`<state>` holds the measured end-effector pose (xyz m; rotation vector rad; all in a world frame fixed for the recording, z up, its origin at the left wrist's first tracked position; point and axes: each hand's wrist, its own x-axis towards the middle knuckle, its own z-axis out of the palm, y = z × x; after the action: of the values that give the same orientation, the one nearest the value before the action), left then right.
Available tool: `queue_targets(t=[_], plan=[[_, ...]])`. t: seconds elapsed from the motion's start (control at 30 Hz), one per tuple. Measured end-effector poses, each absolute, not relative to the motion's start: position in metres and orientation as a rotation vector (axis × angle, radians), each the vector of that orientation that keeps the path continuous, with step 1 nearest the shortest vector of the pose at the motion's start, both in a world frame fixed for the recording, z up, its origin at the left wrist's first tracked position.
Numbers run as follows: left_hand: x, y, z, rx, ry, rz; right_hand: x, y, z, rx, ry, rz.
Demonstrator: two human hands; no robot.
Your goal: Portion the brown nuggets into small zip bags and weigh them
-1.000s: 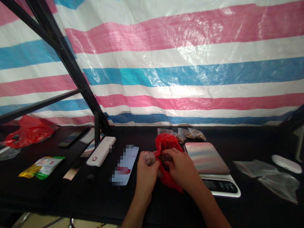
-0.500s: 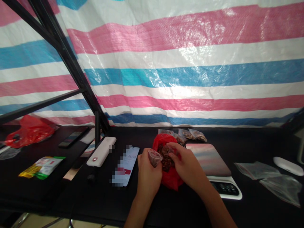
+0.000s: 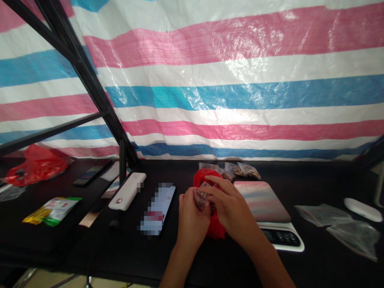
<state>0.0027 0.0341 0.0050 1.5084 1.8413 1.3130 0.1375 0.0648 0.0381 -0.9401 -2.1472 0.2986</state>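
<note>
My left hand (image 3: 193,220) is closed on a small clear zip bag (image 3: 200,201), held with its mouth up over the left side of an open red plastic bag (image 3: 217,228). My right hand (image 3: 232,204) reaches across from the right, its fingertips bunched at the zip bag's mouth. What those fingertips hold is hidden. Dark brown dried pieces (image 3: 213,208) show between the hands inside the red bag, mostly covered now. Just behind, several filled clear bags (image 3: 237,169) lie on the black table (image 3: 234,260).
Right of my hands sits a kitchen scale (image 3: 264,202). Flat clear zip bags (image 3: 324,215) and a white case (image 3: 363,209) lie farther right. To the left are a lit phone (image 3: 159,210), a white power bank (image 3: 128,191), a colourful packet (image 3: 54,211) and another red bag (image 3: 37,166).
My right hand has come up out of the brown pieces and moved left to the zip bag's mouth. My left hand has shifted slightly right with the zip bag.
</note>
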Motion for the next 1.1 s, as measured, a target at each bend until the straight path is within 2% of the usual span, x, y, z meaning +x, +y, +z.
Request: queue_targets(t=[0.33, 0.47, 0.6, 0.8, 1.0, 1.1], plan=[[0.0, 0.032, 0.01, 1.467, 1.874, 1.374, 0.135, 0.068, 0.038, -1.127, -1.998, 0.464], [-0.001, 0.034, 0.013, 1.398, 1.914, 1.606, 0.138, 0.071, 0.03, -1.241, -2.094, 0.433], [-0.001, 0.034, 0.016, 1.287, 1.913, 1.772, 0.138, 0.066, 0.033, -1.167, -2.077, 0.485], [0.002, 0.03, 0.014, 1.356, 1.881, 1.626, 0.136, 0.051, 0.05, -0.899, -2.041, 0.673], [0.01, 0.03, 0.019, 1.523, 1.968, 1.396, 0.146, 0.052, 0.047, -1.002, -2.022, 0.461], [0.018, 0.031, 0.022, 1.661, 1.904, 1.392, 0.153, 0.052, 0.046, -1.056, -1.911, 0.441]])
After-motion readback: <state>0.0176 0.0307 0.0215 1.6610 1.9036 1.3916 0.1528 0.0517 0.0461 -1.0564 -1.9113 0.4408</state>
